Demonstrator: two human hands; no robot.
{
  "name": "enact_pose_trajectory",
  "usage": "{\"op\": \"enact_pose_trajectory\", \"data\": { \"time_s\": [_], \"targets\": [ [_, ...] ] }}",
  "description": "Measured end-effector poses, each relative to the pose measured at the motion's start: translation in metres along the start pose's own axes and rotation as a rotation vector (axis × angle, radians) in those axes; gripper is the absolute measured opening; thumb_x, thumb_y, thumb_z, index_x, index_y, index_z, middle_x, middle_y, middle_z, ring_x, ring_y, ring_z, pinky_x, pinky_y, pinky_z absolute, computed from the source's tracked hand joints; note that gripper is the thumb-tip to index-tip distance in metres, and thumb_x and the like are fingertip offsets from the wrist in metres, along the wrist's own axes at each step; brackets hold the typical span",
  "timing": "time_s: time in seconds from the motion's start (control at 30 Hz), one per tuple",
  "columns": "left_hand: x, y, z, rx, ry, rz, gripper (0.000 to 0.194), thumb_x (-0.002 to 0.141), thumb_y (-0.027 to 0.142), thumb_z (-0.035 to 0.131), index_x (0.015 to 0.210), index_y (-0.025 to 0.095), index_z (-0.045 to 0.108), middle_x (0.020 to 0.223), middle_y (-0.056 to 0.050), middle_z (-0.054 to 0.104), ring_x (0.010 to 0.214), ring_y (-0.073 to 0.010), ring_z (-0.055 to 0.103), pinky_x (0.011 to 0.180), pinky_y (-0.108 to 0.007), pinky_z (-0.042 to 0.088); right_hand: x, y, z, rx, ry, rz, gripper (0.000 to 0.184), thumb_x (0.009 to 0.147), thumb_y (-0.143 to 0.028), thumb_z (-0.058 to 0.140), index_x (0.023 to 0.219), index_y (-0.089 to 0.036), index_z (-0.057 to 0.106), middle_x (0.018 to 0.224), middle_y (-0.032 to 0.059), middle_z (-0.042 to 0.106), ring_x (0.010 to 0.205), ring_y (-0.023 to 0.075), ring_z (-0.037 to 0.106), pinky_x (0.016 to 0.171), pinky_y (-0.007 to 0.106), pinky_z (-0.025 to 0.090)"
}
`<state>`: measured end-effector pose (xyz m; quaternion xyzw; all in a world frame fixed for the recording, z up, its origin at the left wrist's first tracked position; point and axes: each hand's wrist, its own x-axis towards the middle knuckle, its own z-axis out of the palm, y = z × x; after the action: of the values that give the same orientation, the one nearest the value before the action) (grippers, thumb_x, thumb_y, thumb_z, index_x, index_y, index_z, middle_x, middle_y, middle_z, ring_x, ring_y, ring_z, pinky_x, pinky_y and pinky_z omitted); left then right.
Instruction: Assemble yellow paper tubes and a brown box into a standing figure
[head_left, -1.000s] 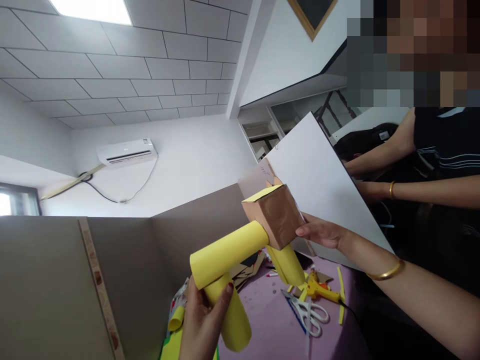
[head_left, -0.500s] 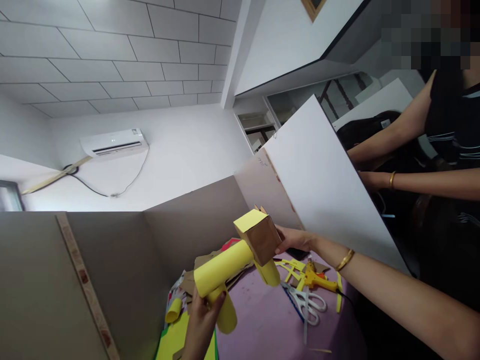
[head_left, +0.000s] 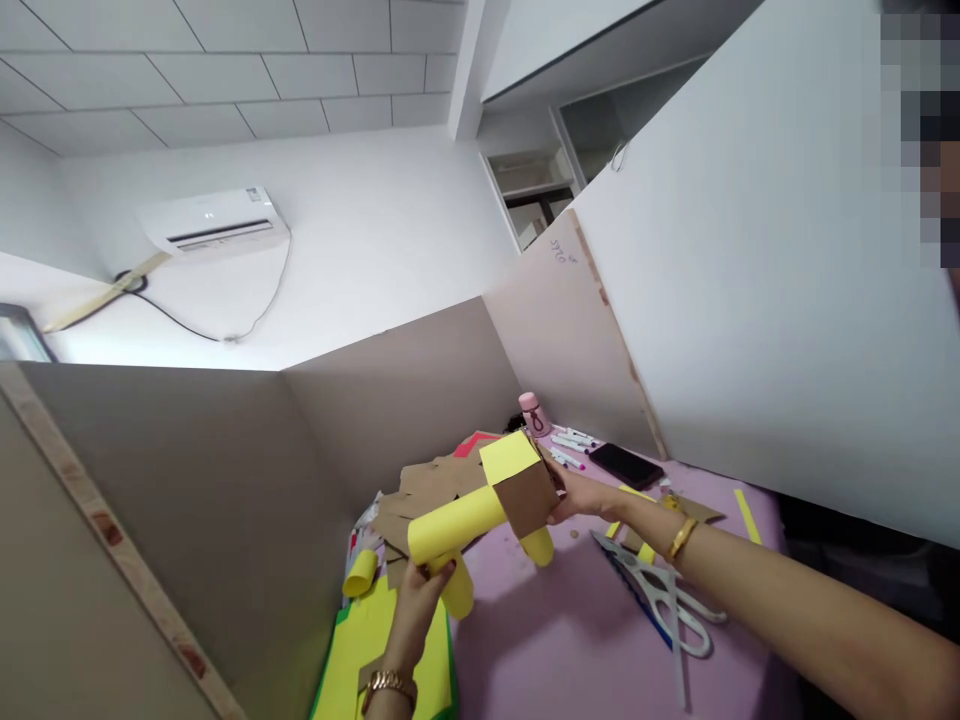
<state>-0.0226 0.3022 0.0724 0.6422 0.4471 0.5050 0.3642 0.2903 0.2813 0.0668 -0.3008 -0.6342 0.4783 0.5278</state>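
A paper model (head_left: pixel 480 510) made of yellow paper tubes and a brown cardboard box with a yellow top hangs above the pink table (head_left: pixel 555 650). My left hand (head_left: pixel 420 600) grips the lower yellow tube at the model's left end, fingers wrapped round it. My right hand (head_left: pixel 581 495) holds the brown box from the right side, fingers closed on it. A gold bracelet shows on my right wrist and a watch on my left.
White scissors (head_left: pixel 660 600) lie under my right forearm. A black phone (head_left: pixel 626 465), markers (head_left: pixel 570 445) and a pink bottle (head_left: pixel 532 412) sit at the back. Cardboard scraps (head_left: pixel 427 490) and yellow and green sheets (head_left: pixel 360 640) lie left. Grey partition boards enclose the table.
The view has tilted down and the model has dropped closer to the table. The other person's arms have left the view. Both my hands keep their hold.
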Motion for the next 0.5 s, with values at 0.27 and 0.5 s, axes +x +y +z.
{"op": "enact_pose_trajectory", "data": {
  "time_s": [0.27,0.5],
  "targets": [
    [0.015,-0.048,0.013,-0.017,0.011,-0.069,0.048,0.057,0.037,0.075,0.097,0.014,0.063,0.101,-0.013,0.071,0.099,-0.0319,0.064,0.088,-0.045,0.049,0.007,0.031,-0.013,0.054,0.001,0.106,0.106,0.049,-0.018,0.082,0.140,-0.027,0.029,0.127,0.0108,0.052,0.111,0.0292,0.050,0.082,0.040,0.049],
    [0.014,-0.055,0.016,-0.026,0.060,-0.075,0.053,0.055,0.034,0.075,0.102,0.015,0.059,0.101,-0.011,0.069,0.096,-0.0291,0.064,0.085,-0.040,0.050,0.005,0.037,-0.015,0.078,-0.018,0.102,0.113,0.047,-0.019,0.086,0.142,-0.029,0.026,0.128,0.0107,0.051,0.109,0.0279,0.053,0.079,0.036,0.051]
  ]
}}
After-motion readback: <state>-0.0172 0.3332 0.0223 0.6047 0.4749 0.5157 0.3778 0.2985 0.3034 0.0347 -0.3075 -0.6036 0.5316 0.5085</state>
